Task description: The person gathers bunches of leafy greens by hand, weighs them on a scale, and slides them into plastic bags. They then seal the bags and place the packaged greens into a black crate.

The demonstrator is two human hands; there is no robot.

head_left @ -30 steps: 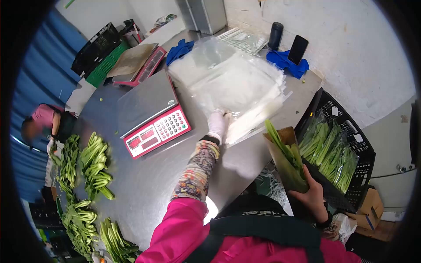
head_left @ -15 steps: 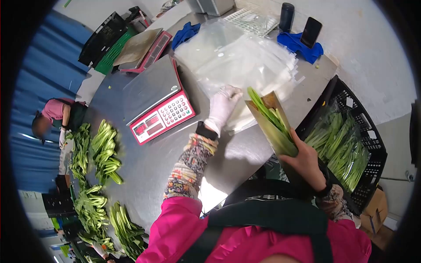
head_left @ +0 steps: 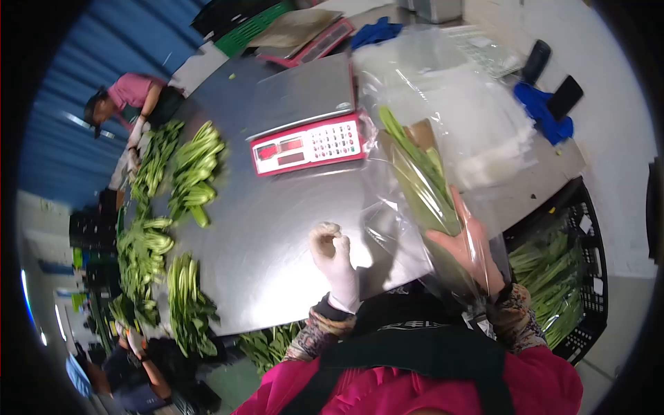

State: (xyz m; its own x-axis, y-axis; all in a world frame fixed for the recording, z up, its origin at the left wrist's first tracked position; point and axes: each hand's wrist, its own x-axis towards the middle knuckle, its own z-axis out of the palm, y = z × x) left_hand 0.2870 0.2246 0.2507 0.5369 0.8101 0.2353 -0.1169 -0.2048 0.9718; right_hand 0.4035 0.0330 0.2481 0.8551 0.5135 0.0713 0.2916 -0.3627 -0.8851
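Note:
My right hand grips a bundle of leafy green stalks backed by a brown folded sheet. A clear plastic bag is around the bundle and over much of that hand, reaching down toward the wrist. My left hand, in a white glove, is over the steel table near its front edge. Its fingers are curled toward the thumb, with nothing visible in them, and it is apart from the bundle. Beyond the hands lies a stack of flat clear bags.
A red scale stands on the steel table, with another scale behind. Piles of greens line the left side, where co-workers bend. A black crate of bagged greens is at right. A phone leans on blue cloth.
The clear bag now surrounds the bundle and my right hand. My left hand has drawn back from the bag stack toward my body. The view has turned left.

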